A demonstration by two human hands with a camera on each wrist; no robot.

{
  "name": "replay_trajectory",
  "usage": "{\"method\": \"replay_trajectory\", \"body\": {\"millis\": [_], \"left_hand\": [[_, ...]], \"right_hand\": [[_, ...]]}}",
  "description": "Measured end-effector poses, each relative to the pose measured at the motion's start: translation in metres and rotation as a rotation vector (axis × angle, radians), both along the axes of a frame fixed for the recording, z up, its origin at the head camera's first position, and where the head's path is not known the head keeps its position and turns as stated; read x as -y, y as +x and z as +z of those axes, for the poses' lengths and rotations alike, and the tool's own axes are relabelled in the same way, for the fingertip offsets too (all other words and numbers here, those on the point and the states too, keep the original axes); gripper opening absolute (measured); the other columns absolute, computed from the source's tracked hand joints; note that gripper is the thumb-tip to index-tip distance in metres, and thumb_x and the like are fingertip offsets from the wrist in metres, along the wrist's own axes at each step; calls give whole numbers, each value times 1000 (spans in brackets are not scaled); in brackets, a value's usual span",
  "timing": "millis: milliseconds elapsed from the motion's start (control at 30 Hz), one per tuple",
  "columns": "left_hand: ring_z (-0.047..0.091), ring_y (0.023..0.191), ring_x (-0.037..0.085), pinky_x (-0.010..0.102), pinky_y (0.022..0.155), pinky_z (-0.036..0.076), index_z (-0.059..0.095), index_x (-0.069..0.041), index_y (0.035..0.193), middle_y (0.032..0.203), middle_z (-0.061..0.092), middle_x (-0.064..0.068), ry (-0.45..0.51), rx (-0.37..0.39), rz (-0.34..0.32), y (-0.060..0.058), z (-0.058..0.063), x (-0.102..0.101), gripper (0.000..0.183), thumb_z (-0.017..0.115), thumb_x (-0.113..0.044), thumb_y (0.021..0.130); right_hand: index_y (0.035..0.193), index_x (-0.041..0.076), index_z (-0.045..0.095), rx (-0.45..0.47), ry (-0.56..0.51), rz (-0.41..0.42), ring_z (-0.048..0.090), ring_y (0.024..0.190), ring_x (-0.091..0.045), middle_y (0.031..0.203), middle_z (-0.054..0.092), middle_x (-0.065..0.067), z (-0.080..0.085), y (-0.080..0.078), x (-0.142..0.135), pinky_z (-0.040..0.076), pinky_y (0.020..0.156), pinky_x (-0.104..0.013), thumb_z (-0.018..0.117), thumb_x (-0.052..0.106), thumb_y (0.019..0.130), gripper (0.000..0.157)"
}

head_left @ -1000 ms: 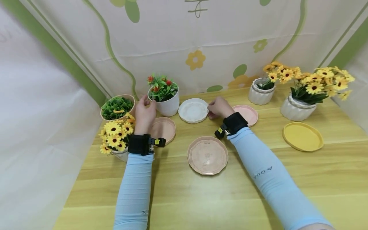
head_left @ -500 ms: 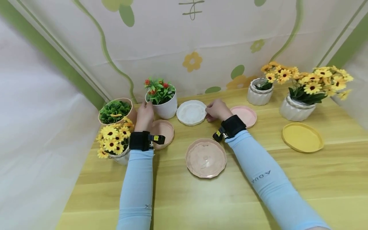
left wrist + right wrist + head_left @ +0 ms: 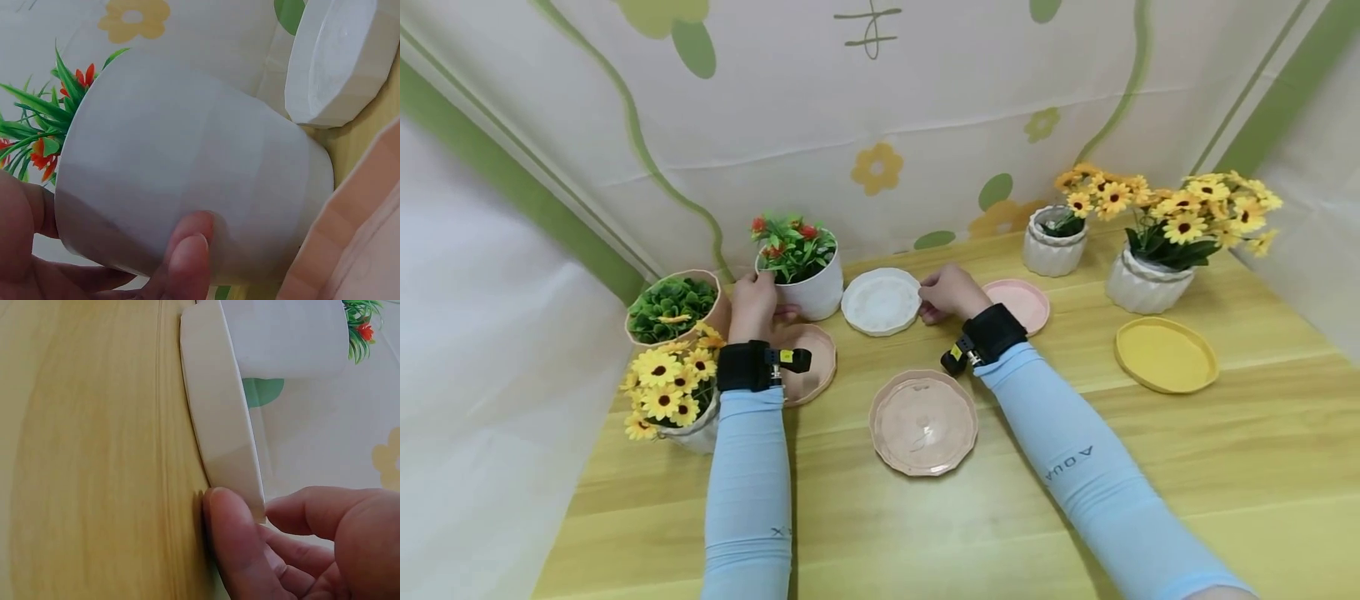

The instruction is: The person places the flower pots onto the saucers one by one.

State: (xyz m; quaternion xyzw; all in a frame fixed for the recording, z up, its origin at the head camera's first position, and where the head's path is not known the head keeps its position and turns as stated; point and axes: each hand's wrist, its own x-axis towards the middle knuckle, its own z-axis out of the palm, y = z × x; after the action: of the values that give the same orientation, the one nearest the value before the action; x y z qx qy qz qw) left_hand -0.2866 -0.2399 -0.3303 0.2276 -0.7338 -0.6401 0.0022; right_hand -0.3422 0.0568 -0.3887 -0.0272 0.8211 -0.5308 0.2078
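1. The left hand [image 3: 754, 307] has its grip closed on the smooth white round pot with green leaves and red flowers [image 3: 816, 287], thumb against the outer wall and fingers at the rim.
2. That pot is upright at the back of the wood-grain bench [image 3: 925, 533], just behind a peach scalloped saucer [image 3: 812, 354].
3. The right hand [image 3: 953, 293] has its grip nearly closed, thumb and forefinger pinching the right edge of the white scalloped saucer [image 3: 880, 302].
4. That saucer lies flat, just right of the held pot and left of a small round pink saucer [image 3: 1022, 302].
5. Nearer the person, a larger beige-pink scalloped saucer [image 3: 923, 423] lies between the forearms.
6. Left of the left hand stand a peach pot of green leaves [image 3: 673, 308] and, before it, a white pot of yellow daisies [image 3: 670, 387].
7. Far right, two ribbed white pots of yellow flowers [image 3: 1148, 283] stand behind a round yellow saucer [image 3: 1167, 357].
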Motion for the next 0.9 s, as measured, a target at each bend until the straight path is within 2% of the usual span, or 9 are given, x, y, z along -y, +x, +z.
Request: {"method": "replay_trajectory", "body": {"millis": [100,167,333,467,700,900], "left_hand": [[66,64,25,40,77,60,37,-13,150,121,48,17,-17,-8,0,1,0,3,48,33,-33,107],[66,62,25,40,76,60,39,-12,150,118,50,17,-7,-16,2,1,0,4,47,34,-31,107],[68,66,24,42,82,59,38,-12,151,134,47,21,76,-44,9,5,5,7,45,36,-25,107],[71,73,23,42,84,58,40,-13,150,144,42,19,82,-92,6,10,13,4,44,39,-22,107],[71,68,21,35,76,60,40,-15,151,144,46,18,8,-155,-68,19,30,-10,44,35,-23,108],[70,71,24,36,76,60,45,-12,148,139,50,18,5,-185,-138,21,39,-26,42,34,-19,108]], "right_hand": [[133,-6,56,3,-10,4,68,62,-17,85,69,-17,1,3,2,60,62,-29,52,9,102,35],[133,-6,56,3,-14,5,68,62,-17,85,69,-17,2,4,3,60,62,-28,52,9,102,35],[132,-6,57,2,-6,7,68,63,-17,86,69,-17,2,5,4,60,62,-28,53,9,102,34],[133,-6,56,8,1,15,68,65,-18,88,69,-18,2,5,3,60,64,-29,53,10,102,35],[135,-6,54,22,4,17,68,64,-17,88,69,-18,3,5,2,60,63,-28,52,11,102,36],[134,-6,55,19,1,14,68,62,-16,84,70,-15,7,3,1,59,60,-26,52,10,102,36]]}}
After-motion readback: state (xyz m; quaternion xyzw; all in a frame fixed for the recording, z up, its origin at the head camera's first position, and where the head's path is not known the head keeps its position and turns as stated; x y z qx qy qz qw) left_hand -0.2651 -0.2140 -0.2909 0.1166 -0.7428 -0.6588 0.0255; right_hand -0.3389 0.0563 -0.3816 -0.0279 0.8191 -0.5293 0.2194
